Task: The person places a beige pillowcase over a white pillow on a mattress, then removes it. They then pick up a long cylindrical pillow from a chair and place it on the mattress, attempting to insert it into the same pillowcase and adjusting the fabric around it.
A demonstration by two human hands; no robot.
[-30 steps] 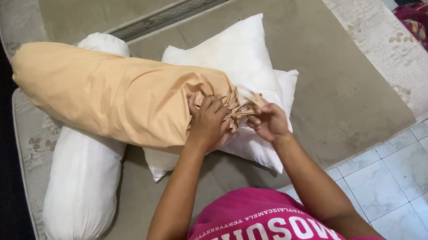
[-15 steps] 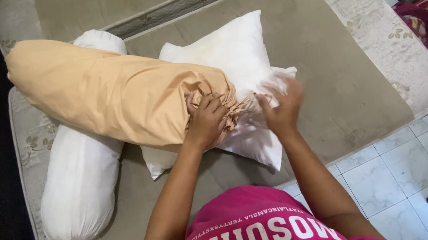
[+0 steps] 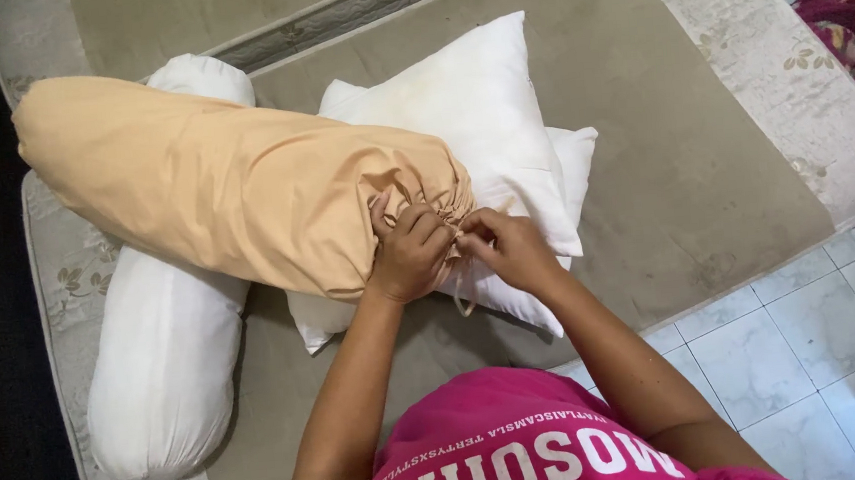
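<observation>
A long bolster in a tan cover (image 3: 233,188) lies across a white bolster (image 3: 160,364) and two stacked white pillows (image 3: 484,116). The cover's near end is gathered into tight folds. My left hand (image 3: 410,251) clamps those folds shut. My right hand (image 3: 503,247) pinches a thin tan drawstring (image 3: 463,293) at the same gathered end, and a loop of it hangs down over the lower pillow.
Everything rests on a mattress (image 3: 662,143) with a brown top and a pale floral border, set on a white tiled floor (image 3: 806,344). A red patterned cloth (image 3: 849,30) lies at the far right. Dark floor runs along the left edge.
My right hand, lifted open above the pillow half a second ago, has come back down to the gathered end and taken the drawstring. The cover's end is drawn tighter.
</observation>
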